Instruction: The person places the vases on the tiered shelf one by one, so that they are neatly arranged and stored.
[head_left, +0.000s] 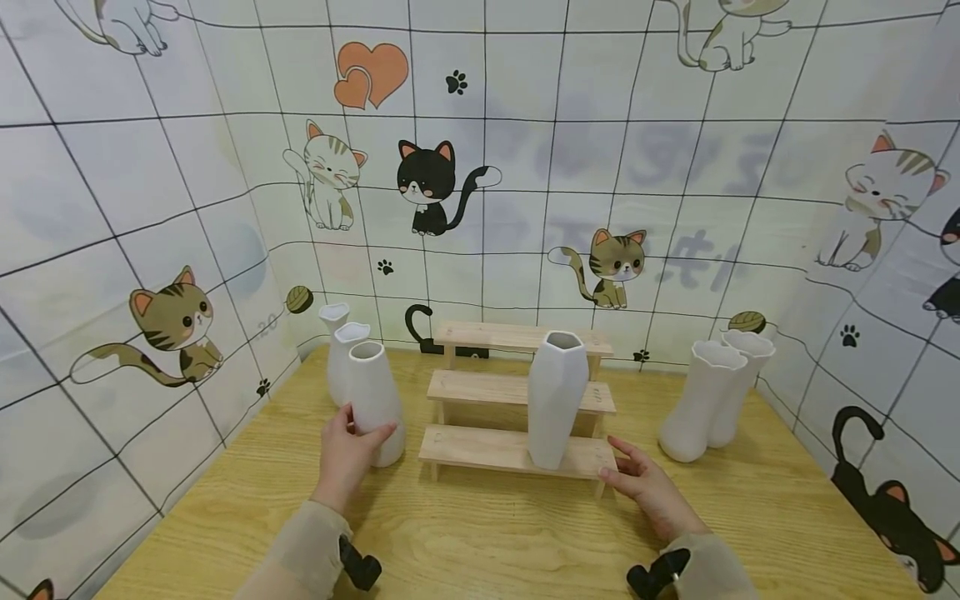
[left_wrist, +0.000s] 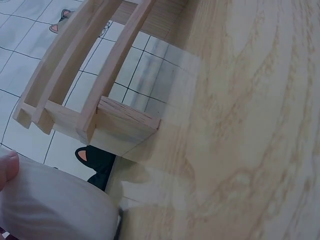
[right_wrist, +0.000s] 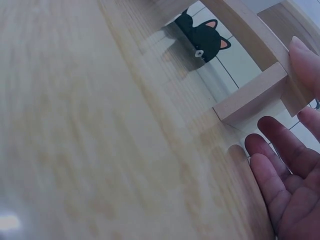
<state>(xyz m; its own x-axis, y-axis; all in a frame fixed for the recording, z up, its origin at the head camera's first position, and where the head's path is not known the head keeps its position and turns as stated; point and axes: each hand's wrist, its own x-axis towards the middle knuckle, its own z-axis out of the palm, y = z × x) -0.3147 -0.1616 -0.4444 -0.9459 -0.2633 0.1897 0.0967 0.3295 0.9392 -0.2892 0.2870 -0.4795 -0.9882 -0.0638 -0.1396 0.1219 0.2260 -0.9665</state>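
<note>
In the head view my left hand (head_left: 351,454) grips a smooth white vase (head_left: 375,396) low on its body, thumb at the front. Part of that vase (left_wrist: 55,205) and a fingertip also show in the left wrist view. My right hand (head_left: 651,492) holds the right end of a three-step wooden shelf (head_left: 480,450) between thumb and index finger. Its other fingers (right_wrist: 270,175) hang loosely bent beside the shelf leg in the right wrist view. A faceted white vase (head_left: 557,400) stands upright on the bottom step, toward the right.
Two white vases with wavy rims, one (head_left: 351,337) nearer and one (head_left: 333,321) behind, stand at the back left. Another white wavy-rimmed pair, a front vase (head_left: 693,408) and a rear one (head_left: 738,392), stands right of the shelf. A cat-print cloth (head_left: 525,167) surrounds the wooden table (head_left: 480,542).
</note>
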